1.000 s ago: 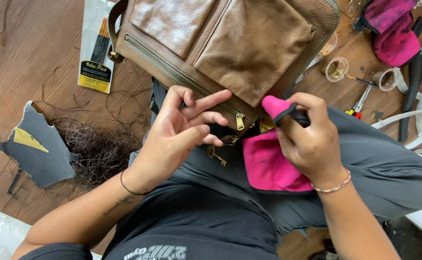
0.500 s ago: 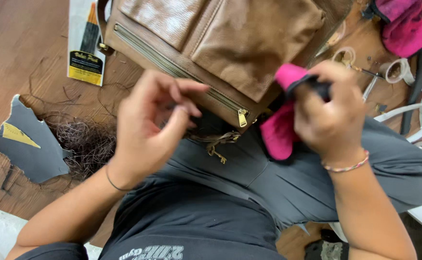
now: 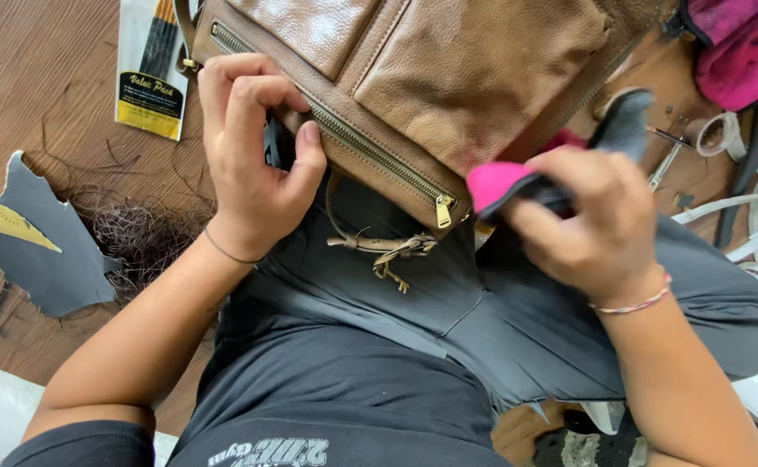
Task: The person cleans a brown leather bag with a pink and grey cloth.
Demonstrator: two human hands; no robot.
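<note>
Left hand [image 3: 253,164] grips bag [image 3: 448,78] edge; right hand [image 3: 591,220] pinches pink cloth [image 3: 491,182].

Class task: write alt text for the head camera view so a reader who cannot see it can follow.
A seated person's left hand grips the edge of a brown leather bag on their lap, beside its zipper; the right hand holds a pink and dark cloth. On the wooden floor lie a brush pack, a tangle of threads and white strips.

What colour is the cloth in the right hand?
Bright pink cloth, held by the right hand; head view.
</note>
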